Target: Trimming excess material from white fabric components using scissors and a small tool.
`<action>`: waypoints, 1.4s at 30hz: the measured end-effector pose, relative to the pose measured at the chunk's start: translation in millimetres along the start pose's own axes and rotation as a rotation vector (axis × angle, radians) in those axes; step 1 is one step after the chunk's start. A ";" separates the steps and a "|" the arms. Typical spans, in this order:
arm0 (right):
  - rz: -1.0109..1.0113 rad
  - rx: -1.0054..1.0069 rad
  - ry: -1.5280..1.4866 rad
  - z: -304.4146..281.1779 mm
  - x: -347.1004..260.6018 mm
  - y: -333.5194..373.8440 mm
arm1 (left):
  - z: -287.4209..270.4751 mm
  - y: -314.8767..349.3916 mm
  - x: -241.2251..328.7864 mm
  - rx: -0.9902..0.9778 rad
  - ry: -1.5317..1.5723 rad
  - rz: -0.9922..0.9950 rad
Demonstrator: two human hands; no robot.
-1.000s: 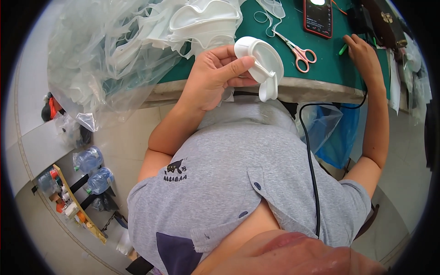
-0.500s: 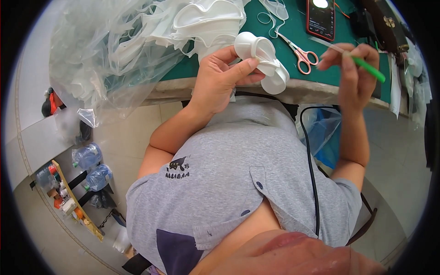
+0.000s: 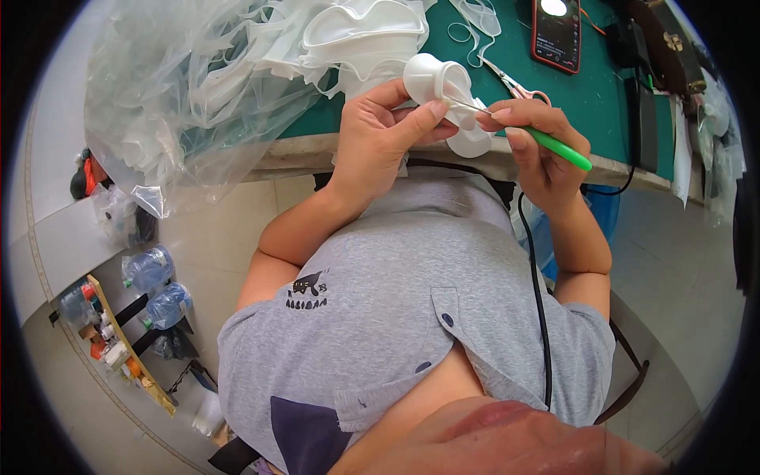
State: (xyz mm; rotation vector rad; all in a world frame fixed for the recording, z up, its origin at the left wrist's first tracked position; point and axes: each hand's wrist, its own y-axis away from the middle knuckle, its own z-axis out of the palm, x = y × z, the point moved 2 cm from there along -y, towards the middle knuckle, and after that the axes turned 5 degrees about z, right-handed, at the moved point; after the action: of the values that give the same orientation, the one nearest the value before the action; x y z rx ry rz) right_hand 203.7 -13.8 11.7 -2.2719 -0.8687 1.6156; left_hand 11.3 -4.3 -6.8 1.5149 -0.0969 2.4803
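Note:
My left hand [image 3: 374, 141] pinches a white moulded part [image 3: 425, 77] between thumb and fingers, above the table's front edge. The part looks smooth and rubbery, with a round cup-like end and a rim facing right. In my right hand [image 3: 546, 154] is a slim green-handled tool [image 3: 564, 150], gripped like a pen. Its thin metal shaft points left and meets the part's rim close to my left thumb. Whether the tip is a blade or a point I cannot tell. Scissors with pink handles [image 3: 516, 89] lie just behind my right hand, which partly covers them.
Clear plastic bags [image 3: 214, 95] full of white strips cover the left of the green table [image 3: 602, 111]. More white moulded parts [image 3: 364, 32] are stacked at the back. A red-cased phone [image 3: 556, 36] lies back right, near a dark box [image 3: 661, 36]. A black cable [image 3: 532, 261] hangs in front of me.
My right hand has moved left and down with the green-handled tool, bringing its tip to the white part. My left hand has hardly moved and keeps its hold.

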 end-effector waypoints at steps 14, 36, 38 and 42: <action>-0.028 0.282 0.138 -24.8 5.9 -12.4 | -0.5 3.8 0.8 -0.088 -0.061 0.022; -0.191 0.138 0.389 -1.7 8.1 -26.9 | 1.5 -4.9 -9.4 -0.237 0.379 -0.159; -0.129 0.192 0.211 -5.5 5.3 -25.3 | -1.1 -6.7 -8.8 -0.249 0.433 -0.143; -0.031 0.644 -0.249 -43.9 22.4 -21.8 | -17.2 -7.8 -3.5 -0.304 0.649 -0.031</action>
State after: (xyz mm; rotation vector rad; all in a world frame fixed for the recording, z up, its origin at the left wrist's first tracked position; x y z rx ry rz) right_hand 241.6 23.4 21.2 -1.6322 -0.3417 1.8487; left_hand -0.2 5.7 -18.3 0.5523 -0.3113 2.6445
